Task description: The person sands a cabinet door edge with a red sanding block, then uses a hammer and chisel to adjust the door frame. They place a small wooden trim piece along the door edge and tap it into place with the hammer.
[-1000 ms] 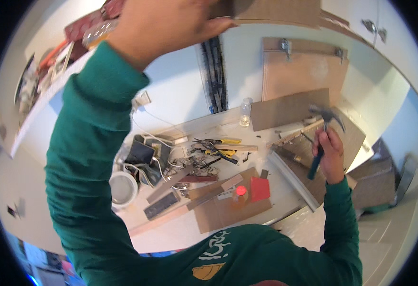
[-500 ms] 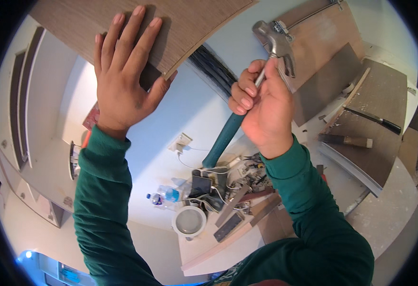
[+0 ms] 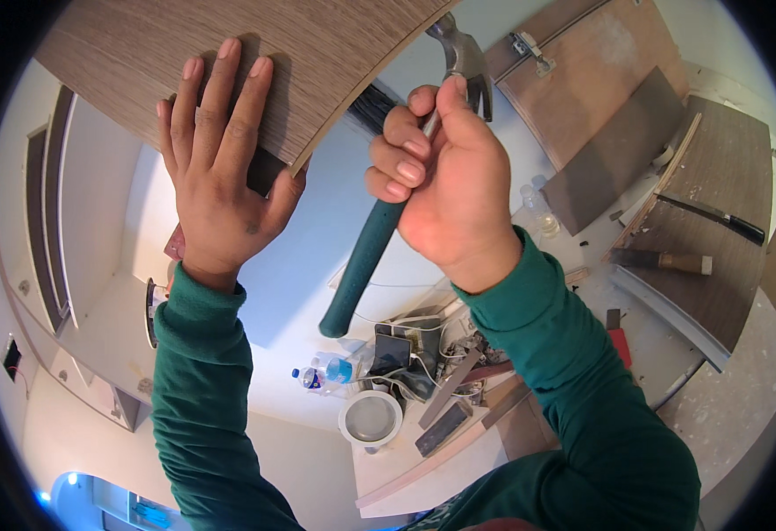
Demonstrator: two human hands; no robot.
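Observation:
My left hand [image 3: 222,186] lies spread on a brown wood-grain panel [image 3: 335,57] at the top, its fingers straight across the surface and its thumb by the panel's corner. In my right hand [image 3: 454,181] is a claw hammer [image 3: 350,270] with a green grip and a steel head. The fingers wrap round the shaft close below the head, and the grip hangs down to the left. The hammer's head is up by the panel's right edge; whether it touches the edge I cannot tell.
Below are clear plastic bottles [image 3: 310,379], a round white light fitting [image 3: 370,419] and a cluttered bench [image 3: 445,478] with wood offcuts and cables. At right, a brown board [image 3: 715,168] carries a chisel [image 3: 662,260] and a black-handled knife [image 3: 715,217]. White cabinets [image 3: 100,208] stand at left.
My right hand has carried the hammer up and to the left, bringing its head to the panel's edge. The left hand stays flat on the panel while the whole view shifts slightly.

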